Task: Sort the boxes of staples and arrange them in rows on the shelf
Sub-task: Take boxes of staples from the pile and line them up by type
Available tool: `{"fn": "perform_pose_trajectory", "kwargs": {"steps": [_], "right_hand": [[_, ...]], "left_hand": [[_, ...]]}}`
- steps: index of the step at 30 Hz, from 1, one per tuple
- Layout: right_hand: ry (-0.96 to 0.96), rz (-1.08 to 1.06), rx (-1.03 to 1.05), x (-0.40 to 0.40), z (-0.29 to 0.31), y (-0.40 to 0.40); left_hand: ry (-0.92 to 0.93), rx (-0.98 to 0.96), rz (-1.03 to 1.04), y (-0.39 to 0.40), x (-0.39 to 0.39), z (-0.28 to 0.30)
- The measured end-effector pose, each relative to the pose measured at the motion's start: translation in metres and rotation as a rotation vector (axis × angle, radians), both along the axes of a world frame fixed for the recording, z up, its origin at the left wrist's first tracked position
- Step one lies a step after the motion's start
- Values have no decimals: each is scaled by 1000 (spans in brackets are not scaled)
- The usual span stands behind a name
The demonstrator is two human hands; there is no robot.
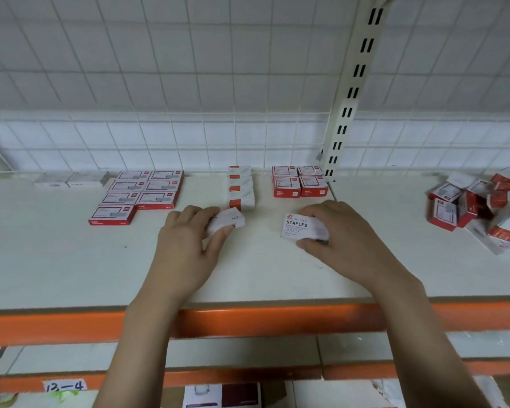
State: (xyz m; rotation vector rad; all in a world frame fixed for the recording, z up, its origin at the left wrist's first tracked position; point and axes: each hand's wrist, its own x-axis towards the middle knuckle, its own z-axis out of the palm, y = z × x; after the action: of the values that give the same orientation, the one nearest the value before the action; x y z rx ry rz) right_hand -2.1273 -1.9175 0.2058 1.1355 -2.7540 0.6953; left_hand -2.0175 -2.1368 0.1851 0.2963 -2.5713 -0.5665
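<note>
I see my left hand [189, 231] holding a small white box [228, 221] mid-shelf [71, 260] — my right hand [333, 228] holds a white "STAPLES" box [298, 226] beside it, both behind the front edge.

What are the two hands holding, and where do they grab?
Left hand grips a small white staple box by its near end; right hand grips the white "STAPLES" box by its right side.

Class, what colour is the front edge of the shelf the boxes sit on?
Orange, seen in the head view: the shelf's front edge.
</note>
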Motion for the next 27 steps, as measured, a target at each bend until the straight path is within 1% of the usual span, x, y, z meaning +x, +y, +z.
{"fn": "perform_pose_trajectory", "kwargs": {"steps": [2, 8, 13, 18, 22, 27], "right_hand": [[-22, 18, -6, -5, -2, -6], [-21, 39, 3, -19, -6, -23], [-53, 87, 14, -15, -11, -55], [-60, 75, -17, -3, -14, -104], [-48, 74, -45, 17, -14, -160], [-74, 109, -88, 52, -9, -233]], "left_hand": [[-34, -1, 26, -5, -4, -3], [-34, -3, 16, -10, -18, -3], [-54, 11, -18, -40, -10, -11], [-18, 15, -72, -94, 4, -8], [-7, 16, -74, -151, 28, -1], [-33, -60, -41, -220, 67, 0]]}}
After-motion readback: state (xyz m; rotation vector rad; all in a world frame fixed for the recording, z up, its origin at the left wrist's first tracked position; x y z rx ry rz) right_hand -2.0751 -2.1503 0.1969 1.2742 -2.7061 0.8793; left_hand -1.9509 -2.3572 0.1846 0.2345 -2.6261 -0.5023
